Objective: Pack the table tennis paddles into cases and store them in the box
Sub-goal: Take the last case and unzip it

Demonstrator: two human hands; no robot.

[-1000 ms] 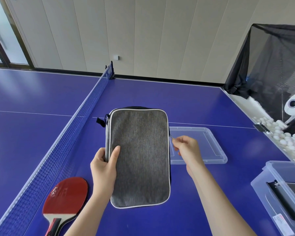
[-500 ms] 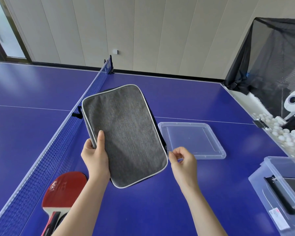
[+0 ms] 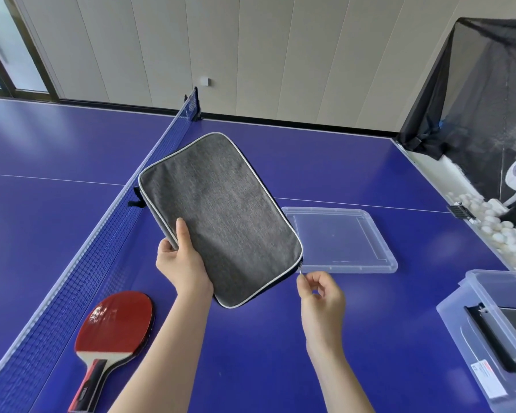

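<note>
A blue table (image 3: 310, 162) crossed by a net (image 3: 102, 242) fills the view. A grey case (image 3: 221, 216) is held tilted above the table. The left hand (image 3: 182, 263) grips its left edge, thumb on top. The right hand (image 3: 322, 296) pinches the zip pull (image 3: 301, 269) at the case's lower right corner. A clear box (image 3: 459, 320) stands at the right edge with a dark flat thing (image 3: 495, 335) inside. A clear lid (image 3: 349, 268) lies flat on the table just beyond the right hand, partly behind the case. A red paddle (image 3: 113, 326) lies beside the net, left of the left forearm, apart from both hands.
</note>
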